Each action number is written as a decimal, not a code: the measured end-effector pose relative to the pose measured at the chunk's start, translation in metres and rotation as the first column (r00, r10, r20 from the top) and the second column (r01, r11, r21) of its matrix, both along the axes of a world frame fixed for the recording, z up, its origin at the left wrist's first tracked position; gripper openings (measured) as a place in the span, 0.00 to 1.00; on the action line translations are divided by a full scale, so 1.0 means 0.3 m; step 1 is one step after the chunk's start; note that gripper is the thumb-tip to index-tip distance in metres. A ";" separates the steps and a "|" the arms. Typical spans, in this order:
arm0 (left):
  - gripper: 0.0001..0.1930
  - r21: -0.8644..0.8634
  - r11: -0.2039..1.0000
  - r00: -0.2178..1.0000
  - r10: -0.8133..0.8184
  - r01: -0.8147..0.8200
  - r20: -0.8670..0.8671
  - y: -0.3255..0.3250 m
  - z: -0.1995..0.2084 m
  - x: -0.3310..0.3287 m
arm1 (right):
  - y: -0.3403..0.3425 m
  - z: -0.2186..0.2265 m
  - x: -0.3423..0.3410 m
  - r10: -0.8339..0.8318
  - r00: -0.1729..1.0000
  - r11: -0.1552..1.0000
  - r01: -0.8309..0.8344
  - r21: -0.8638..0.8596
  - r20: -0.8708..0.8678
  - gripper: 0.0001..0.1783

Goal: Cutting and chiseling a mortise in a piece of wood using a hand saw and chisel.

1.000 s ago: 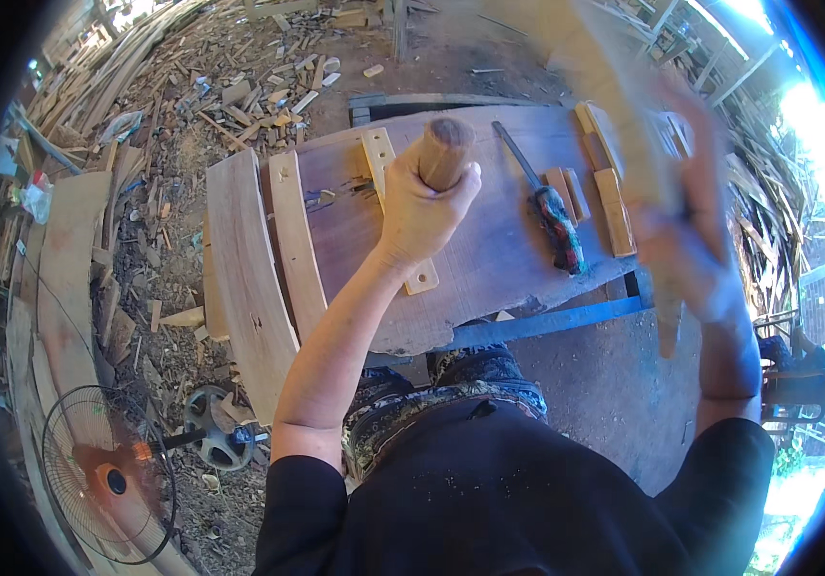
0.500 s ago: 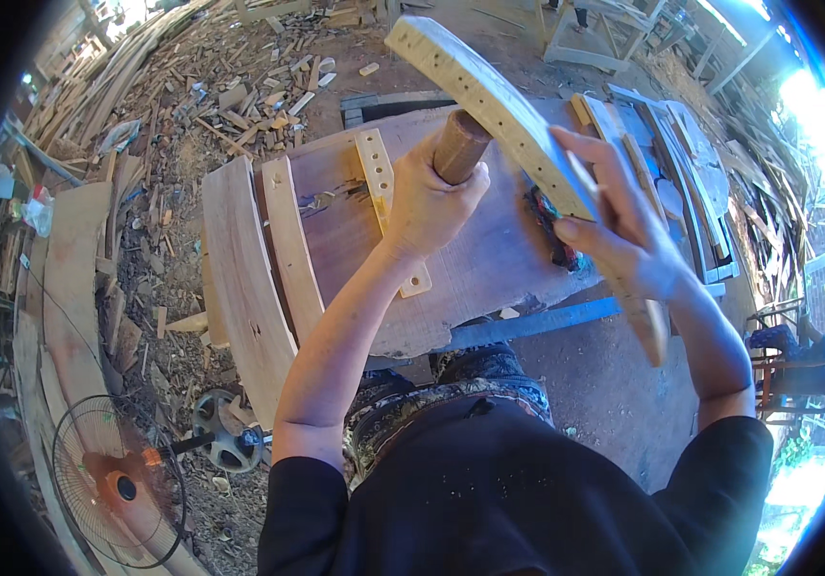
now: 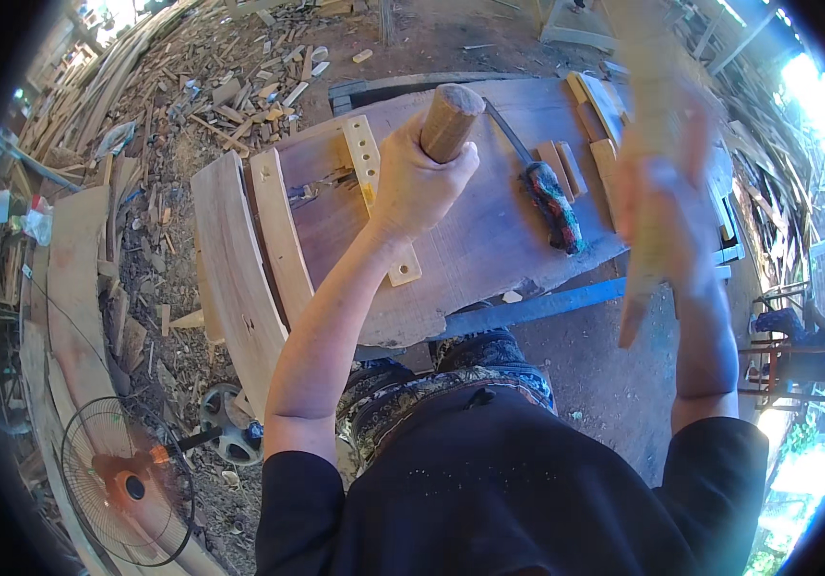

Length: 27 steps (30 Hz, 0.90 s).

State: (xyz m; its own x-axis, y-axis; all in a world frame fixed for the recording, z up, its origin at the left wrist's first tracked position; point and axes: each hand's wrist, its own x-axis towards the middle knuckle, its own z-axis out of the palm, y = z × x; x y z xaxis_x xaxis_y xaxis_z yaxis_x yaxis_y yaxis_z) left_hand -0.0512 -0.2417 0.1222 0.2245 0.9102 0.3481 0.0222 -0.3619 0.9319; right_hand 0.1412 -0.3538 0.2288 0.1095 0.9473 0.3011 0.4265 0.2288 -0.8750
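My left hand (image 3: pixel 424 187) is wrapped round a thick round wooden rod (image 3: pixel 450 125), whose end sticks up above the fist. Over the right side of the worktable, my right hand (image 3: pixel 671 211) grips a long curved wooden slat (image 3: pixel 655 101); both are smeared by motion. The slat stands nearly upright, away from the rod. Between the hands, a tool with a cloth-wrapped handle (image 3: pixel 554 209) and a thin dark shaft lies on the tabletop (image 3: pixel 479 254). A pale drilled strip (image 3: pixel 362 158) lies partly under my left forearm.
Two curved boards, a wide one (image 3: pixel 237 259) and a narrower one (image 3: pixel 281 226), lie at the table's left. Small wooden blocks (image 3: pixel 563 168) sit near the tool. Wood scraps (image 3: pixel 239 91) litter the ground at the far left. A standing fan (image 3: pixel 132 485) is at the lower left.
The slat has swung right and more upright, away from the rod, carried by my right hand. The cloth-wrapped tool now shows fully. My left hand keeps its hold, shifted slightly.
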 end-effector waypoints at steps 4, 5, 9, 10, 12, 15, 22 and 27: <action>0.06 -0.018 1.000 1.000 0.008 -0.008 0.030 0.016 -0.006 0.020 | 0.053 -0.068 0.038 0.321 0.931 0.926 -0.269 -0.265 0.176 0.35; 0.06 -0.032 0.999 1.000 0.005 -0.005 0.001 0.015 -0.002 0.013 | 0.047 -0.051 0.037 0.325 0.930 0.924 -0.273 -0.267 0.173 0.35; 0.06 -0.015 1.000 0.999 0.000 0.000 -0.045 0.018 -0.009 0.009 | 0.004 -0.028 -0.002 0.190 0.975 0.973 -0.202 -0.107 -0.111 0.34; 0.06 -0.013 1.000 0.999 0.006 -0.007 -0.050 0.020 -0.013 0.002 | 0.011 -0.049 -0.010 0.150 0.987 0.948 -0.160 -0.274 -0.060 0.35; 0.07 0.019 1.000 0.999 0.003 -0.002 -0.048 0.037 -0.013 0.038 | 0.080 -0.131 0.047 0.327 0.927 0.944 -0.328 -0.025 0.187 0.36; 0.07 -0.014 1.000 0.998 0.008 -0.009 -0.065 0.038 -0.018 0.022 | 0.064 -0.049 0.026 0.274 0.960 0.962 -0.274 0.011 -0.061 0.37; 0.07 -0.007 1.000 0.996 0.015 -0.016 -0.088 0.050 -0.031 0.027 | 0.085 -0.201 0.049 0.268 0.959 0.959 -0.256 -0.121 0.093 0.39; 0.08 0.027 0.996 0.990 0.080 -0.084 0.112 0.006 -0.016 -0.078 | 0.014 -0.147 0.074 0.076 0.974 0.969 -0.123 -0.212 -0.214 0.37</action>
State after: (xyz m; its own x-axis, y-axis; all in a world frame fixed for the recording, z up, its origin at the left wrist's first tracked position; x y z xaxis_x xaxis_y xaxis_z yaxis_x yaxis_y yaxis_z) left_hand -0.0745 -0.2401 0.1174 0.1082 0.9120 0.3956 -0.0501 -0.3924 0.9184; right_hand 0.1635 -0.3497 0.1846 0.0482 0.9969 0.0625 0.2197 0.0504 -0.9743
